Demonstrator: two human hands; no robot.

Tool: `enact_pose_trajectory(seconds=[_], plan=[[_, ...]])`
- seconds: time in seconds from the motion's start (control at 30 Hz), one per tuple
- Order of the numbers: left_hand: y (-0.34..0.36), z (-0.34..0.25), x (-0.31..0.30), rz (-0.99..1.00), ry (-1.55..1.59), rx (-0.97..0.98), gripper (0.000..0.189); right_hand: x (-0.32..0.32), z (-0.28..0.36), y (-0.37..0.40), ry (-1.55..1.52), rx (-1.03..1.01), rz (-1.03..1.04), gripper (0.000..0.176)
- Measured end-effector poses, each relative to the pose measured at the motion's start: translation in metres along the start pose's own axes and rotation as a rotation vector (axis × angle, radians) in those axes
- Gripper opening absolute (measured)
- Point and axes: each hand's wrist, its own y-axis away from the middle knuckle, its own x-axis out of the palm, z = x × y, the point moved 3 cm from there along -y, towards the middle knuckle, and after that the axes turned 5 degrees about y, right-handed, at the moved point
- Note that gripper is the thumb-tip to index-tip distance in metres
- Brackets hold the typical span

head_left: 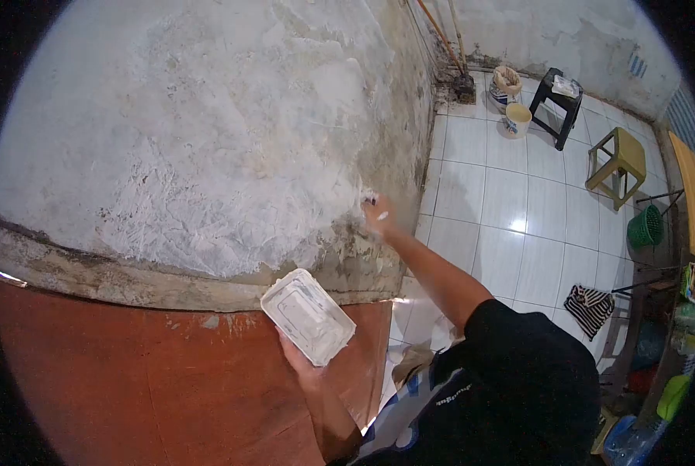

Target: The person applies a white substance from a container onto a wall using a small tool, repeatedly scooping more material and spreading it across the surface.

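Note:
My left hand (292, 355) is closed around the lower edge of a rectangular white plastic tub (307, 317), which is smeared with white paste. The tub is tilted in front of the base of the wall. My right hand (378, 215) is up against the patchy grey wall (278, 147), near its right-hand corner, with the fingers closed. A small dark bit shows at its fingertips, but what they hold is too small and blurred to name. White paste marks that hand. Rough white paste (200, 217) covers much of the lower wall.
A red-brown surface (169, 373) lies below the wall ledge. On the white tiled floor (503, 194) stand a pale bucket (517, 121), a black stool (557, 105), an olive stool (621, 165) and a green basket (646, 227). A striped cloth (590, 309) lies nearby.

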Motion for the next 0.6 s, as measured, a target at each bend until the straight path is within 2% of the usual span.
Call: enact_pose_trajectory(seconds=[0.03, 0.1, 0.23, 0.3, 0.4, 0.43, 0.5, 0.53, 0.6], plan=[[0.0, -0.002, -0.002, 0.001, 0.001, 0.005, 0.051, 0.003, 0.0, -0.006, -0.001, -0.005, 0.002, 0.019], [0.004, -0.001, -0.013, -0.043, 0.153, -0.118, 0.059, 0.008, 0.0, -0.012, 0.076, -0.032, -0.114, 0.024], [0.015, -0.006, -0.022, -0.042, 0.064, -0.058, 0.058, 0.048, -0.003, -0.017, 0.2, -0.03, -0.247, 0.027], [0.02, -0.01, -0.024, -0.07, 0.158, -0.085, 0.058, 0.063, 0.003, -0.01, 0.228, -0.236, -0.332, 0.027], [0.029, -0.016, -0.021, -0.043, 0.167, -0.079, 0.058, 0.054, 0.038, 0.015, 0.162, -0.317, -0.334, 0.024], [0.031, -0.018, -0.021, -0.056, 0.171, -0.069, 0.058, 0.051, 0.044, 0.022, 0.163, -0.32, -0.317, 0.024], [0.033, -0.02, -0.02, -0.116, 0.114, -0.03, 0.054, 0.049, 0.047, 0.027, 0.393, -0.233, -0.091, 0.028], [0.034, -0.021, -0.02, -0.131, 0.129, -0.018, 0.054, 0.047, 0.043, 0.025, 0.403, -0.245, -0.072, 0.028], [0.035, -0.023, -0.019, -0.116, 0.165, -0.05, 0.055, 0.034, 0.037, 0.021, 0.123, -0.085, -0.218, 0.031]])
